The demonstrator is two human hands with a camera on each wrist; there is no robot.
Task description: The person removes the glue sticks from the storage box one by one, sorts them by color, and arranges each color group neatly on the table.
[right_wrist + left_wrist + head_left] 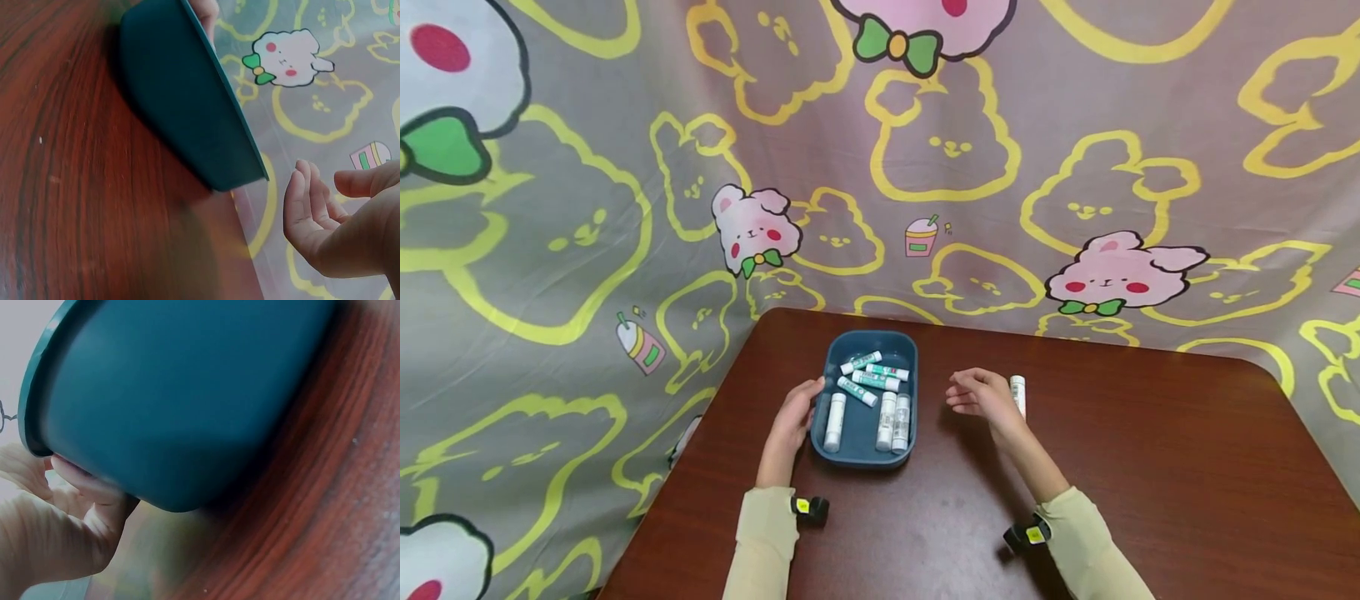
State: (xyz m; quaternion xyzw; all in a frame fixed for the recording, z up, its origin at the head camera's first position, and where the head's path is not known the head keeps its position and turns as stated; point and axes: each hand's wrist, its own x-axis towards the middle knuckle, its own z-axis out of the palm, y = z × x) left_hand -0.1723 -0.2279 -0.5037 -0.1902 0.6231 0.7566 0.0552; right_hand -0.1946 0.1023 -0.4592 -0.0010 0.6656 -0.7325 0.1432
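The left hand [796,417] rests against the left wall of a blue bin [865,457], its bent fingers tucked just below the rim in the left wrist view; whether they actually grip the wall cannot be told. The right hand [985,397] is held above the counter [1120,467] to the right of the bin and apart from it, holding nothing, its fingers loosely curved and the thumb spread away from them. Just beyond this hand, partly hidden by it, is a lone white tube [1017,390] on the counter. The bin sits on the counter and contains seven tubes. Four slim green-labelled tubes [876,381] lie at differing angles in the middle and far part, close together. In the near part, two larger white tubes [886,421] lie side by side along the right wall, and a single white tube [835,422] lies near the left wall. Both forearms wear pale sleeves [765,533], with a small black device [811,509] strapped at each wrist. Behind and to the left of the dark red-brown counter hangs a greyish cloth [970,225] printed with yellow bear outlines, pink rabbit heads and drink cups.
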